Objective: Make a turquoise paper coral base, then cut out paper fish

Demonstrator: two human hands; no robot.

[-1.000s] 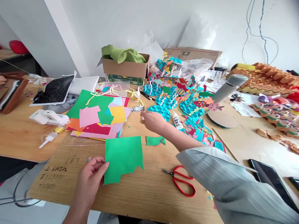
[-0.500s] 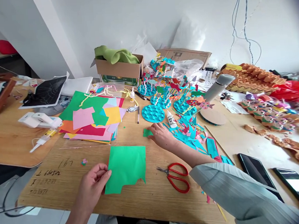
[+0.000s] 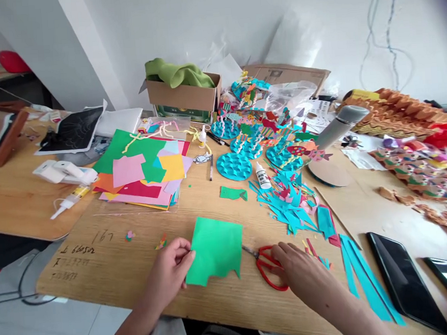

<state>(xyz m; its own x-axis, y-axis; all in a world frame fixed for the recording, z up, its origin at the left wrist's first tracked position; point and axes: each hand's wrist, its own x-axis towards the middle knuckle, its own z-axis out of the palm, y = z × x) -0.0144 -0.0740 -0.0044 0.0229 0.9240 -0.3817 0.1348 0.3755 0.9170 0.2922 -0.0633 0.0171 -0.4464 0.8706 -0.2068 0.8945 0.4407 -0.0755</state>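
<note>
My left hand point(image 3: 176, 267) pinches the left edge of a green sheet of paper point(image 3: 216, 247), which has a jagged cut along its lower edge. On the table to the right, my right hand point(image 3: 293, 262) has its fingers closed around the red handles of a pair of scissors point(image 3: 266, 266). Their blades point left, close to the sheet's right edge. Further back lies a small green paper cutout point(image 3: 233, 193), fish-like in shape, with neither hand on it.
A stack of coloured paper point(image 3: 143, 168) lies at the back left. A white glue bottle point(image 3: 263, 177) stands beside blue paper scraps point(image 3: 291, 203) and a blue dimpled disc point(image 3: 234, 166). Blue strips and a phone point(image 3: 403, 272) lie at the right. Behind is a cardboard box point(image 3: 182, 96).
My right hand has left the small green cutout and come back to the scissors. My left hand has carried the green sheet rightward, nearer the scissors. The camera view has shifted slightly.
</note>
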